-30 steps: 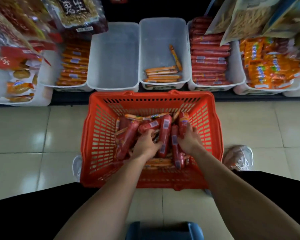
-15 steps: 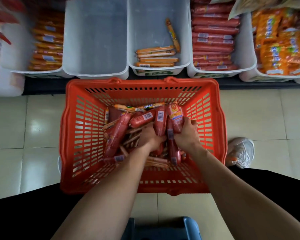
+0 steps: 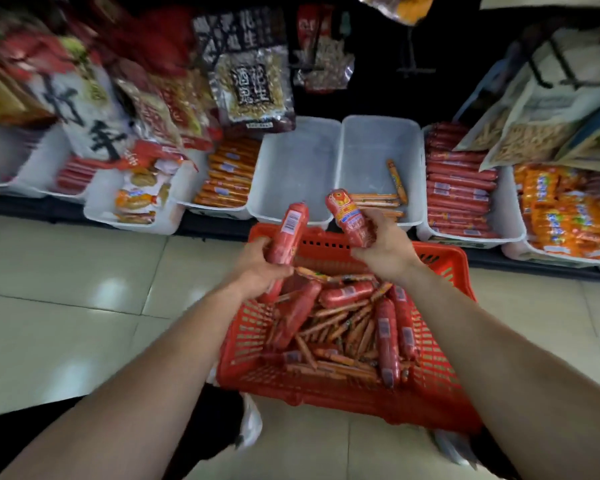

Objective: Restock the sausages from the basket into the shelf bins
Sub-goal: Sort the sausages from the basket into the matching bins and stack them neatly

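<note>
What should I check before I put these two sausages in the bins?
1. Left grip holds a thick red sausage: ok.
2. Right grip holds the other thick sausage: ok.
3. Empty white bin straight ahead has room: ok.
4. Held sausages match the full red-sausage bin on the right: cannot tell, labels blurred.
5. Peanut bag hangs clear of the empty bin's front: ok.

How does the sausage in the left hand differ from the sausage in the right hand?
The left sausage, in the left hand, shows a white barcode label; the right sausage, in the right hand, shows a yellow and orange print. The left sausage leans up to the right, the right sausage up to the left. Both are thick and red, each gripped in one hand.
</note>
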A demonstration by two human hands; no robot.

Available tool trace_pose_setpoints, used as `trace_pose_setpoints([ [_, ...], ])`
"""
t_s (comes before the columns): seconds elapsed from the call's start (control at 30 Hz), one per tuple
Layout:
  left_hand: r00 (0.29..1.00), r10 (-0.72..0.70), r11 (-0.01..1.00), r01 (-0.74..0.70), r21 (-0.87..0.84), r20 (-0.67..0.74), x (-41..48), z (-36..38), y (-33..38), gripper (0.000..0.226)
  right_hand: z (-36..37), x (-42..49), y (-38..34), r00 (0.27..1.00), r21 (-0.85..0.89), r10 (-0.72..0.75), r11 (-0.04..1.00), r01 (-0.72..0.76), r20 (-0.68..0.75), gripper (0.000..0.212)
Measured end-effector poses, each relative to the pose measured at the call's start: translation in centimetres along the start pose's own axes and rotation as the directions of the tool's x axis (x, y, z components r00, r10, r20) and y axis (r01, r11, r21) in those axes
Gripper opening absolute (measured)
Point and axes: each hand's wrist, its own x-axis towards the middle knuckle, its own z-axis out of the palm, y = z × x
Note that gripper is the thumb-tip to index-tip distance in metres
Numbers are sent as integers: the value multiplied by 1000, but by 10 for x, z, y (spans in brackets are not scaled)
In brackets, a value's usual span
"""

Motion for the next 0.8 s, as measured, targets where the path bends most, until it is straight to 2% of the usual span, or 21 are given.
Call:
trace_pose_setpoints([
  [0.13, 993, -32, 997, 24, -70, -115, 14, -47, -13, 56, 10, 58, -46, 993, -126, -110, 985, 114, 43, 73],
  [0.23, 985, -69, 989, 48, -137, -157, 29, -58, -29, 48, 27, 97, -61, 994, -148, -78, 985, 88, 75, 73],
  [0.4, 978, -114, 969, 70, -237, -174, 53, -58, -36, 27, 63, 145, -61, 999, -18, 37, 999, -37, 37, 78],
  [0.6, 976, -112, 961, 59, -271, -187, 71, -62, -40, 24, 112, 191, -61, 985, 162, 168, 973, -162, -28, 85],
  [0.7, 968, -134, 959, 72, -274, -215, 81, -64, -45, 23, 137, 203, -58, 976, 254, 216, 946, -201, -33, 66],
  [0.8, 962, -150, 958, 85, -274, -227, 88, -64, -47, 22, 144, 197, -51, 985, 151, 171, 974, -169, -5, 36],
])
